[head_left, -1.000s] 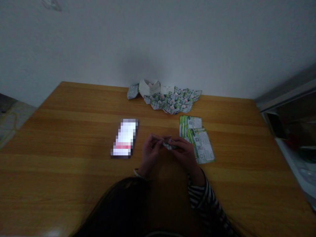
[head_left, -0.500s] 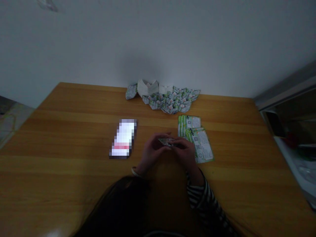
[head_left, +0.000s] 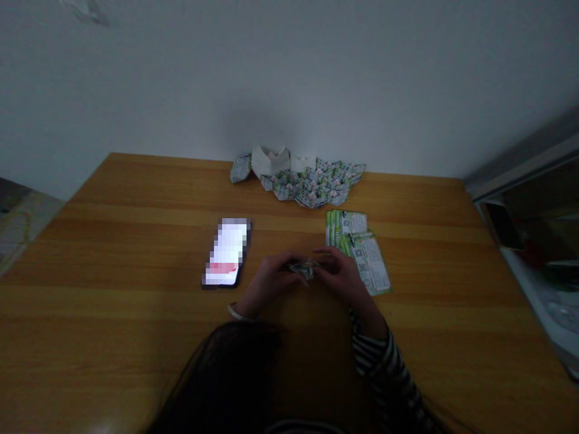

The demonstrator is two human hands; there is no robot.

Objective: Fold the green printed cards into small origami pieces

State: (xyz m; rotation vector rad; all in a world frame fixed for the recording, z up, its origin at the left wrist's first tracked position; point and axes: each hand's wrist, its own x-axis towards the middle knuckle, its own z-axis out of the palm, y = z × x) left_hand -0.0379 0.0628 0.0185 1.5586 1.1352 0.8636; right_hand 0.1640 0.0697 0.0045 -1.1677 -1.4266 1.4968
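My left hand (head_left: 270,281) and my right hand (head_left: 340,274) meet over the middle of the wooden table (head_left: 113,253). Both pinch a small folded piece of printed paper (head_left: 304,267) between their fingertips, just above the tabletop. A striped sleeve covers my right forearm; a thin band circles my left wrist. To the right of my right hand lies a fanned stack of green and white printed paper slips (head_left: 362,248). A lit phone (head_left: 226,252) lies flat to the left of my left hand.
A pile of several folded paper pieces (head_left: 301,178) sits at the table's far edge against the white wall. A cabinet or shelf with dark objects (head_left: 534,241) stands past the table's right edge. Dark hair hangs at the bottom of the view.
Both hands have kept working the folded paper, shifting it slightly and lowering toward the table. My left wrist has moved a little left. The view has tilted slightly.
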